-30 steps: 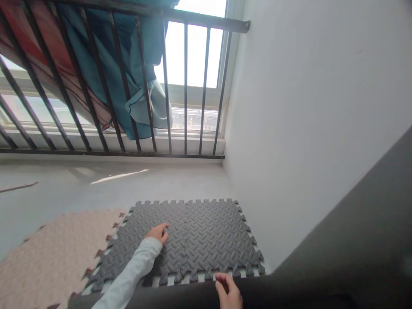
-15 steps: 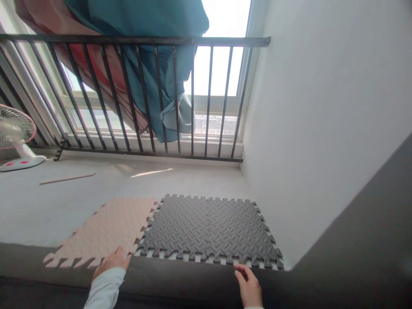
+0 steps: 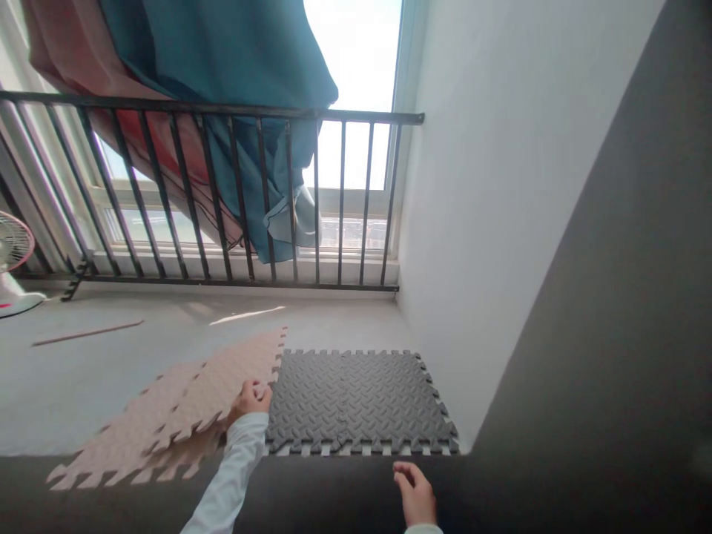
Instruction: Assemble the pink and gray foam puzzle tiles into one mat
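Two dark grey square foam tiles, a left one and a right one, lie flat side by side, their toothed edges meeting in a seam that looks fully interlocked, so that pair seems finished. The pink side appears undone: a lower pale pink foam tile rests on the floor, while an upper pale pink foam tile slants above it, near edge raised, overlapping rather than joined. The left hand is clamped on the upper tile's near right corner, close beside the grey pair; whether pink and grey edges touch there, I cannot tell. The right hand holds nothing, thumb and fingers curled but slightly apart, just short of the grey pair's near edge

As for room, the smooth white wall stands just beside the grey pair's right edge, leaving little space. Beyond the far teeth, pale smooth floor runs to the black metal railing. The left offers more space, with a thin brown stick and a white-and-pink electric fan well apart from the tiles
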Demonstrator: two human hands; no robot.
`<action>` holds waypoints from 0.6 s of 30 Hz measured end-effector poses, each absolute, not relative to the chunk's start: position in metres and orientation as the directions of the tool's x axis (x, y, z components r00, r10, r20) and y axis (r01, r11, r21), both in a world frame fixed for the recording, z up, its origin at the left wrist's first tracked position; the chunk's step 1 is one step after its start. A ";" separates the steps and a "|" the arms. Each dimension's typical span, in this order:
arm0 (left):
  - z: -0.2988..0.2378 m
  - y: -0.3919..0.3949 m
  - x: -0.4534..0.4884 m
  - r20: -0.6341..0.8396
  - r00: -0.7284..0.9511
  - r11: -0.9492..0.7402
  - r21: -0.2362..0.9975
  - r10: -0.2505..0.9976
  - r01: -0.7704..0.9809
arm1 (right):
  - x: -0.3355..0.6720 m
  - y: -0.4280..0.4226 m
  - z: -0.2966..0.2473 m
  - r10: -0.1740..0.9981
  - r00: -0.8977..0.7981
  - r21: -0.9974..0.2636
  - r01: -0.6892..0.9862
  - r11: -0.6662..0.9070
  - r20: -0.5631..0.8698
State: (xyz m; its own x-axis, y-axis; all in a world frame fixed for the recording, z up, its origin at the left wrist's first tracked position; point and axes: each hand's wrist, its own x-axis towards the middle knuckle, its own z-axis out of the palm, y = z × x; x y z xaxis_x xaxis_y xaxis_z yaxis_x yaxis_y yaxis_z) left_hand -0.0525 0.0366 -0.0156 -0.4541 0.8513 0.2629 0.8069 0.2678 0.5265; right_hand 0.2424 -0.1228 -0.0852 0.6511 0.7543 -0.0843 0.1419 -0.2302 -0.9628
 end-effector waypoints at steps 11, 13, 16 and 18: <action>-0.031 0.010 0.146 -0.171 0.539 -0.427 0.436 0.825 0.792 | 0.244 -0.132 -0.084 0.769 0.638 -0.968 0.173 -0.179 -0.028; -0.029 0.014 0.135 -0.276 0.464 -0.357 0.360 0.842 0.862 | 0.245 -0.135 -0.082 0.772 0.636 -0.965 0.189 -0.182 -0.021; -0.031 0.034 0.087 -0.361 0.114 -0.056 0.166 0.925 0.985 | 0.245 -0.136 -0.081 0.774 0.634 -0.934 0.279 -0.224 0.004; -0.038 0.054 0.045 -0.295 -0.076 0.110 0.101 0.953 0.989 | 0.243 -0.131 -0.080 0.791 0.610 -0.880 0.394 -0.265 0.035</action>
